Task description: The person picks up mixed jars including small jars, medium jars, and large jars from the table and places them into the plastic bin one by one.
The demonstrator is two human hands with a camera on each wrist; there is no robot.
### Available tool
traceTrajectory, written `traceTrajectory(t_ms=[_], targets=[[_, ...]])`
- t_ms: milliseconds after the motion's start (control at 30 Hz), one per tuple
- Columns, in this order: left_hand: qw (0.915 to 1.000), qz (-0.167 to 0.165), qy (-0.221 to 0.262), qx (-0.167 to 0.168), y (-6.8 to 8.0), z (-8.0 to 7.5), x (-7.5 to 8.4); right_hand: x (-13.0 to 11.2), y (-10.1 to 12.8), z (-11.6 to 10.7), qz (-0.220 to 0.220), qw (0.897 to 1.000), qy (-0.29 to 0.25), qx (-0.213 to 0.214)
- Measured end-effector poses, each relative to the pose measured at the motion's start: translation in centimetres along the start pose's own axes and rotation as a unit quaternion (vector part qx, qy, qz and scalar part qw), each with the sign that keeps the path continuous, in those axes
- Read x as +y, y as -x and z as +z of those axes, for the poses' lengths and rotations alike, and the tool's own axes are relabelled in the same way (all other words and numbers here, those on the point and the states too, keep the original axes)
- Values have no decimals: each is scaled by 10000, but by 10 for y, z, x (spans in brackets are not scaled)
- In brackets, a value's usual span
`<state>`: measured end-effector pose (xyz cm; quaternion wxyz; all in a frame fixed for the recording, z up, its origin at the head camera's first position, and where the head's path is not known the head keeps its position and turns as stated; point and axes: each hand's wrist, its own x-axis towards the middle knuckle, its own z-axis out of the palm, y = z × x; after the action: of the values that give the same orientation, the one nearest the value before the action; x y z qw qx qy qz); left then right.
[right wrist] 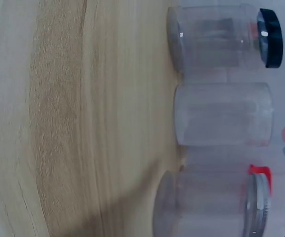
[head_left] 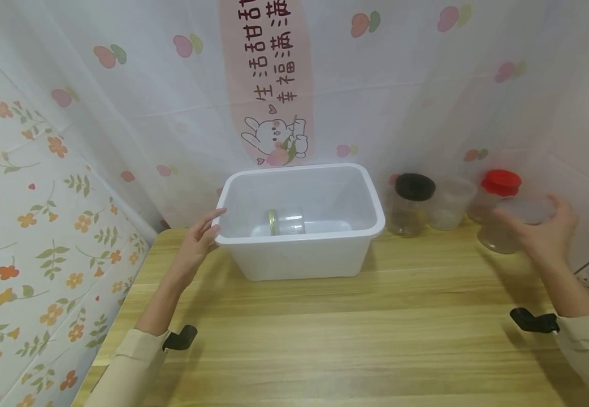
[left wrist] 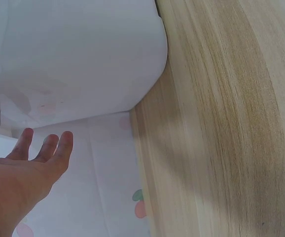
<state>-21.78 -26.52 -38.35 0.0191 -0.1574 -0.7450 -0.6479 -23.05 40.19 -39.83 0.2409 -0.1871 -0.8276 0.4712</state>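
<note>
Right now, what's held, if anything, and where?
It cannot be told: the right hand is at the silver lid of a jar, the left hand at the left rim of the bin.

We note white tub (head_left: 299, 257); right of tub: black lid (head_left: 415, 187), red lid (head_left: 501, 182), silver-lidded clear jar (right wrist: 211, 205); beneath tub: yellow-brown, wood-grained table (head_left: 325, 350); behind tub: white curtain (head_left: 376, 102), pink-and-green motifs (head_left: 183, 46).

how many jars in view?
5: gold-lidded jar lying in the white bin; right of it, black-lidded jar, jar without visible lid, red-lidded jar, and silver-lidded jar nearest the right hand. More may be hidden.
</note>
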Motion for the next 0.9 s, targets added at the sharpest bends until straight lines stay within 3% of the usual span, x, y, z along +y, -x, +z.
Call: traceTrajectory(t_ms=[367, 567, 667, 800, 833, 900], targets=[[10000, -30, 6, -15, 0, 1, 1, 15, -14, 18, 743, 9966, -314, 178], [10000, 4, 43, -4, 0, 1, 1, 21, -20, 22, 1344, 9880, -721, 228], [10000, 8, 60, -1, -1, 1, 1, 23, -24, 25, 1721, 9724, -1496, 502], [10000, 11, 93, -5, -1, 1, 1, 23, -30, 27, 2000, 9393, -2609, 982], [9999, 9, 101, -4, -1, 1, 1, 23, -30, 28, 1995, 9396, -2583, 1027], [10000, -2, 96, 1, -1, 1, 1, 23, -31, 28, 2050, 9207, -3128, 1117]])
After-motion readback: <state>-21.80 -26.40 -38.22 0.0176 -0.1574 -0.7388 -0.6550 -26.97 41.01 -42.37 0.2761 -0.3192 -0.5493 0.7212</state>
